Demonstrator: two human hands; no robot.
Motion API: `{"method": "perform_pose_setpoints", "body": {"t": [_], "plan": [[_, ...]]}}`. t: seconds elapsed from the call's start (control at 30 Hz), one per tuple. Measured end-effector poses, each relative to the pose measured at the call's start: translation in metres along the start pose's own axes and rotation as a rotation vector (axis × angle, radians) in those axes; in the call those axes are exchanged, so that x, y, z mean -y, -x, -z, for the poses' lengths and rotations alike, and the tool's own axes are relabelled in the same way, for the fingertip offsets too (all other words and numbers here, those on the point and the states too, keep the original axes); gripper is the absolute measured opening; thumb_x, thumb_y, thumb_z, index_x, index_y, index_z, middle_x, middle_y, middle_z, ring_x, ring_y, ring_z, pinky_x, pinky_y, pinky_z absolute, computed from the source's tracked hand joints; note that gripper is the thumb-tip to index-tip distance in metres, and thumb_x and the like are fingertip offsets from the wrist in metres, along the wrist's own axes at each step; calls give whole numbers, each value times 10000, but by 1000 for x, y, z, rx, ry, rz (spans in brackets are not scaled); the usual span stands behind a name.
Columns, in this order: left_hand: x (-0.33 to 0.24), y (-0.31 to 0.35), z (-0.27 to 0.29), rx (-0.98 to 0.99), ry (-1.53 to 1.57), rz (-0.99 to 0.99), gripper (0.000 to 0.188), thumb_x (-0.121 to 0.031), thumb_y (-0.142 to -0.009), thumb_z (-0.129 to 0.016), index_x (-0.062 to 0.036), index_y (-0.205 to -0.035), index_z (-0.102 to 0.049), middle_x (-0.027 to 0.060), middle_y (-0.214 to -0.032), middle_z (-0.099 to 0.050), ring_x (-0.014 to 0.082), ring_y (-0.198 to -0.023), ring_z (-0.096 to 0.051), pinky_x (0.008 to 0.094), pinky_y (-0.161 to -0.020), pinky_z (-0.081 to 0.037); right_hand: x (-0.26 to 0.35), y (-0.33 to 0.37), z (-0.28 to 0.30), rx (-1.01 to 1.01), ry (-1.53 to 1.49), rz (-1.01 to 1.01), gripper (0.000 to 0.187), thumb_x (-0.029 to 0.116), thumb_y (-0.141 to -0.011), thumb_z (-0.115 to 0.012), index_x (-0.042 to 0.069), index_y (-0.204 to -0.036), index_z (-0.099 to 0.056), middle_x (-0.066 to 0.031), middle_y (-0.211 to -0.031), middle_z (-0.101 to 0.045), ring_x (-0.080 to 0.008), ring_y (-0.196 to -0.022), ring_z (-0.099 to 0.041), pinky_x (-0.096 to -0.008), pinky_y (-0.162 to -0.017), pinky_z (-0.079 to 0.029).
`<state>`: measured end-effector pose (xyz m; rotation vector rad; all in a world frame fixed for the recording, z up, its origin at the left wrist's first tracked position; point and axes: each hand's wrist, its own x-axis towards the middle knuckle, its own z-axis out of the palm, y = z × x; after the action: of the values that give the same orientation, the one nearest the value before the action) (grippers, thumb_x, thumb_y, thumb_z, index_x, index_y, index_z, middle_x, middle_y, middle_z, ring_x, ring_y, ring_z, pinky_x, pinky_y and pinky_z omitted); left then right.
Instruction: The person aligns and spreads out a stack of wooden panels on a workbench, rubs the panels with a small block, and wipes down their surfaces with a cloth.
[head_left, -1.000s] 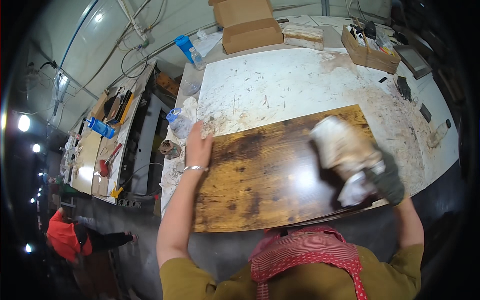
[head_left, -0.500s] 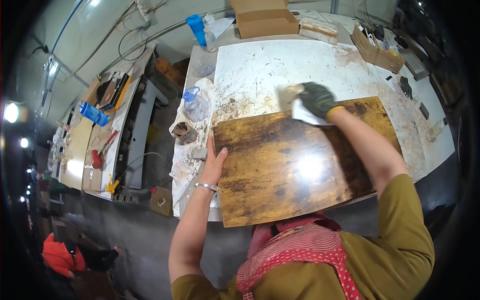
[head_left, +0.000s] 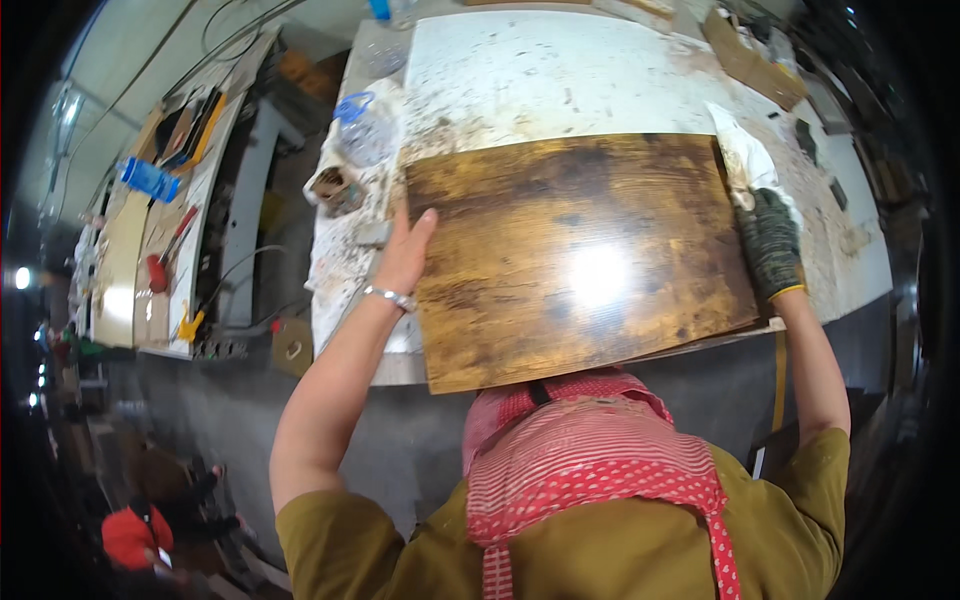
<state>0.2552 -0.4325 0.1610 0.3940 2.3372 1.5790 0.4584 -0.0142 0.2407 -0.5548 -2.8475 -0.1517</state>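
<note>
Head view: I had the right hand (head_left: 772,240) gripping a cloth (head_left: 748,155) by the right edge of the board (head_left: 560,220), which lay over the table (head_left: 540,80); left hand (head_left: 403,252) on its left edge, grip unclear. Top looked mostly wiped; remainder unclear.

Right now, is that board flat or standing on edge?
Lying flat: the board shows its broad, shiny face upward over the table.

No text, label, number or sign can be read: none on the wood-grain board (head_left: 520,270) at the left hand (head_left: 405,255), the white cloth (head_left: 742,150) in the gloved right hand (head_left: 772,242), the clear plastic jug (head_left: 370,140) beyond the left hand, or the cardboard box (head_left: 752,66) beyond the right.
</note>
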Motion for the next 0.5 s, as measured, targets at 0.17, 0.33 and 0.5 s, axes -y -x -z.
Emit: {"method": "perform_pose_setpoints", "body": {"t": [0.17, 0.33, 0.5], "plan": [[20, -11, 9, 107, 112, 38, 693, -395, -900, -469, 43, -1381, -231, 192, -1373, -354, 244, -1201, -427, 324, -996, -344, 156, 74, -3, 61, -601, 724, 335, 199, -805, -529, 31, -1095, -541, -201, -1132, -523, -346, -1087, -495, -455, -948, -371], [22, -3, 20, 22, -69, 41, 700, -395, -913, -459, 54, -1390, -214, 180, -1454, -230, 269, -1346, -214, 317, -1093, -156, 104, 103, -4, -125, -540, 409, 409, 308, -807, -551, 120, -1170, -568, -110, -1201, -527, -276, -1124, -493, -435, -954, -366], [4, 2, 29, -72, -220, 79, 693, -400, -910, -460, 50, -1386, -234, 167, -1445, -260, 252, -1338, -237, 314, -1084, -171, -128, 105, -6, 127, 135, -277, 307, 260, -786, -578, 65, -1021, -605, -184, -1034, -591, -314, -900, -589, -423, -768, -466]]}}
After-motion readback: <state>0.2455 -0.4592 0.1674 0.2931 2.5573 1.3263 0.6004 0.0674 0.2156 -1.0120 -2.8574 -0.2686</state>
